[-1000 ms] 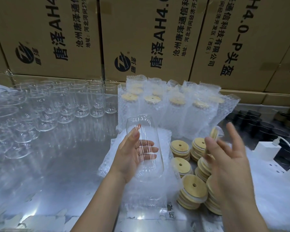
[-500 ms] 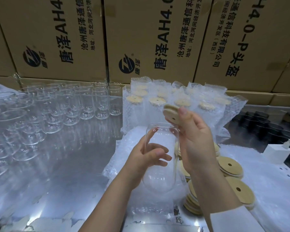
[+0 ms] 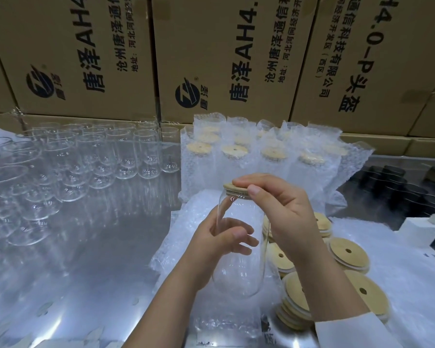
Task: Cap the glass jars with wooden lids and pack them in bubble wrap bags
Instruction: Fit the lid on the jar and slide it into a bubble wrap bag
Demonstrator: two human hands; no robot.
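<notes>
My left hand (image 3: 219, 243) grips a clear glass jar (image 3: 239, 272) around its middle, holding it upright above a pile of bubble wrap bags (image 3: 186, 222). A round wooden lid (image 3: 232, 190) sits on the jar's mouth, and my right hand (image 3: 284, 212) holds it there with fingers on top and thumb at its rim. Stacks of loose wooden lids (image 3: 347, 254) lie just right of the jar, partly hidden by my right forearm.
Many empty glass jars (image 3: 86, 167) stand on the metal table (image 3: 91, 247) at left. Capped jars in bubble wrap bags (image 3: 269, 156) stand in a row behind. Cardboard boxes (image 3: 211, 59) form a back wall. A white charger (image 3: 422, 229) and dark items (image 3: 397, 187) lie at right.
My right hand picked a lid from the stacks, carried it over and set it on the jar's mouth. My left hand turned the jar upright and kept hold of it.
</notes>
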